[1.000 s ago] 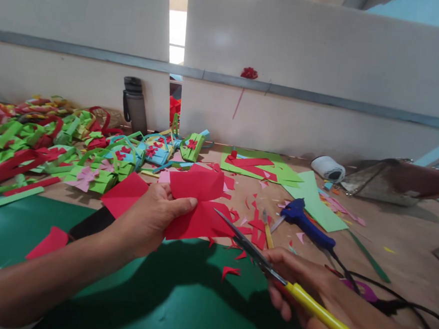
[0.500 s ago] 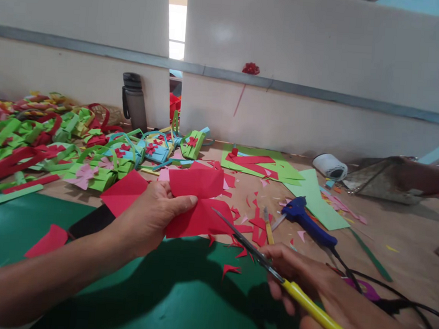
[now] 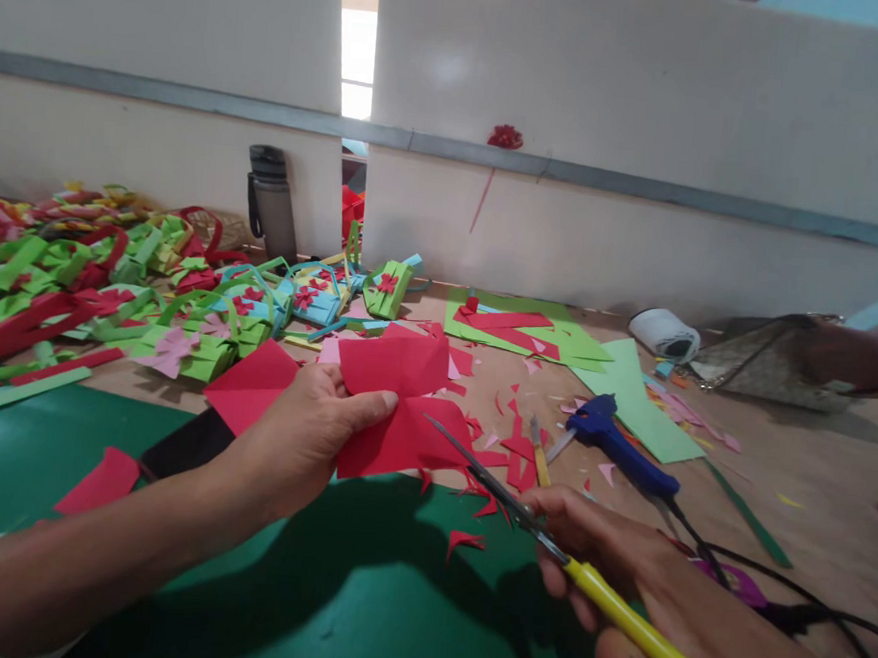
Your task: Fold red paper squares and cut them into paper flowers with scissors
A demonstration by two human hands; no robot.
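My left hand [image 3: 312, 430] pinches a creased red paper piece [image 3: 409, 432] between thumb and fingers, above the green mat. The paper has a slit running in from its right side, and its panels spread apart around the thumb. In my right hand [image 3: 618, 562] is a pair of scissors [image 3: 517, 510] with a yellow handle. Its blades look nearly closed, and the tip lies close to the paper's right part; whether it touches cannot be made out. Red paper scraps [image 3: 513, 449] lie just behind the blades, beside a small yellow-handled cutter [image 3: 540, 452].
A blue glue gun [image 3: 619, 442] with a black cord lies to the right near green paper sheets [image 3: 636, 403]. Small paper baskets [image 3: 313, 295] crowd the left, before a grey bottle [image 3: 273, 207]. A bag [image 3: 774, 363] and a white roll [image 3: 662, 335] are at the back right.
The whole view has shifted very slightly. Both hands keep their hold on the red paper and the scissors, with no clear movement between them.
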